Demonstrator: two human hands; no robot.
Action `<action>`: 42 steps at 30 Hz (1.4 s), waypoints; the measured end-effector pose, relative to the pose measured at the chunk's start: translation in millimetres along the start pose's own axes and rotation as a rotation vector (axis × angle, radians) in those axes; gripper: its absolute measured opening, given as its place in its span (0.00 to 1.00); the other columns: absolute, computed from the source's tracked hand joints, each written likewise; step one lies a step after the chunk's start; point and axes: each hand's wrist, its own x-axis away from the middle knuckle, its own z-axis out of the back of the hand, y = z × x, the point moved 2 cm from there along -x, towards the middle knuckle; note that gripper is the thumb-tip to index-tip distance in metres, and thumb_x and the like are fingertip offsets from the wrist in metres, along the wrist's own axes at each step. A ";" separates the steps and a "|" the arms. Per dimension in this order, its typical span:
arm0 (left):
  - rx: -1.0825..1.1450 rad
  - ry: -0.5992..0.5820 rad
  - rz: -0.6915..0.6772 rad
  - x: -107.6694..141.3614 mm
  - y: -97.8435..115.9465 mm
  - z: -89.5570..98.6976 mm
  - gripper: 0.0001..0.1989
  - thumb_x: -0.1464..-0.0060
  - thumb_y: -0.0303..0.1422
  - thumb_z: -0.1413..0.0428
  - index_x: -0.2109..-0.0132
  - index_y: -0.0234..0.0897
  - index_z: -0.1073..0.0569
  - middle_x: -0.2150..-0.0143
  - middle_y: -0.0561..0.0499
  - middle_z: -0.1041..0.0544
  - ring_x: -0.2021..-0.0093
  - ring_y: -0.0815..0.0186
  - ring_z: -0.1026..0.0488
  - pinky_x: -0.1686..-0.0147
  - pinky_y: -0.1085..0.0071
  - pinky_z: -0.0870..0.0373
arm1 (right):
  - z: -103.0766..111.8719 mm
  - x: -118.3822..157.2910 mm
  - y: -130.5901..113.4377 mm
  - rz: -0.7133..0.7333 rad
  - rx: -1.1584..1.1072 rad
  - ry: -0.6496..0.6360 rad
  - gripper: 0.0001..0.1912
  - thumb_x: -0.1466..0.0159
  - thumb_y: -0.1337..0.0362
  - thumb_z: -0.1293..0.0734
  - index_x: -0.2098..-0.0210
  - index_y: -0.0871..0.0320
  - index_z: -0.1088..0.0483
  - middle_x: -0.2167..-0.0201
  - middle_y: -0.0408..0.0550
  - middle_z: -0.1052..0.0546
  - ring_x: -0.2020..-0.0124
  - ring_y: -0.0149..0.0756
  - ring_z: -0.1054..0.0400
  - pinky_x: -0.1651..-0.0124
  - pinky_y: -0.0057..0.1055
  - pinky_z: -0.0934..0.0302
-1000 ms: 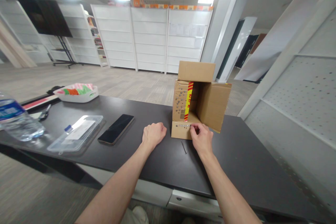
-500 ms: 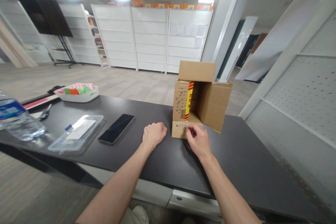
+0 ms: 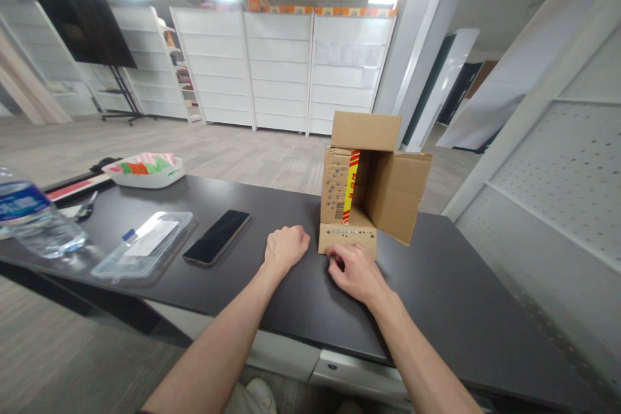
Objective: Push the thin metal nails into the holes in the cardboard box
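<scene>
A cardboard box (image 3: 334, 191) stands on the dark table with its opening facing me. Yellow-red tape runs down its front flap, which is dotted with small round marks. Its lower flap (image 3: 352, 242) carries a row of small silvery dots and dark holes. At the lower edge of that flap, my right hand (image 3: 356, 272) is low on the tabletop with thumb and fingers curled together; what they pinch, if anything, is hidden. My left hand (image 3: 286, 247) rests as a fist left of the box, its inside out of sight.
Left of my hands lie a black phone (image 3: 217, 237) and a clear plastic case (image 3: 145, 244). Farther left are a water bottle (image 3: 36, 217) and a white basket (image 3: 145, 176) with colourful contents. The dark table (image 3: 436, 310) ends against a perforated panel (image 3: 563, 187) at right.
My right hand has moved down and left from the lower flap's dotted row to the tabletop. The thin dark tool seen there earlier is now covered. My left hand stays put.
</scene>
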 end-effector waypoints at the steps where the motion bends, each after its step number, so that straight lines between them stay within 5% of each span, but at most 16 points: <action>1: -0.004 0.008 -0.006 -0.3 0.0 -0.5 0.20 0.41 0.38 0.60 0.59 0.38 0.24 0.61 0.40 0.22 0.59 0.54 0.24 0.60 0.63 0.33 | -0.2 0.2 -1.1 0.011 -0.006 -0.013 0.08 0.43 0.71 0.40 0.66 0.56 0.31 0.73 0.41 0.27 0.70 0.33 0.34 0.61 0.29 0.47; 12: -0.006 0.012 -0.006 0.7 -0.3 0.6 0.19 0.41 0.38 0.59 0.60 0.38 0.25 0.61 0.40 0.22 0.60 0.54 0.24 0.61 0.63 0.33 | -0.1 0.5 -5.8 0.119 -0.075 -0.054 0.13 0.44 0.75 0.42 0.63 0.57 0.32 0.65 0.46 0.27 0.60 0.37 0.36 0.56 0.32 0.47; 26: 0.004 0.004 0.001 0.8 -0.4 0.2 0.20 0.41 0.39 0.60 0.59 0.38 0.24 0.60 0.39 0.22 0.59 0.54 0.24 0.60 0.63 0.33 | -0.4 1.3 -0.3 -0.080 0.224 0.021 0.02 0.46 0.69 0.39 0.74 0.57 0.37 0.69 0.47 0.32 0.61 0.41 0.43 0.60 0.35 0.54; 42: -0.008 0.009 0.010 0.0 0.2 -1.2 0.20 0.41 0.38 0.59 0.59 0.38 0.24 0.61 0.40 0.22 0.59 0.55 0.24 0.60 0.65 0.33 | -2.8 0.5 -3.0 -0.067 0.295 0.022 0.04 0.41 0.69 0.41 0.72 0.56 0.37 0.66 0.49 0.31 0.61 0.42 0.41 0.61 0.36 0.53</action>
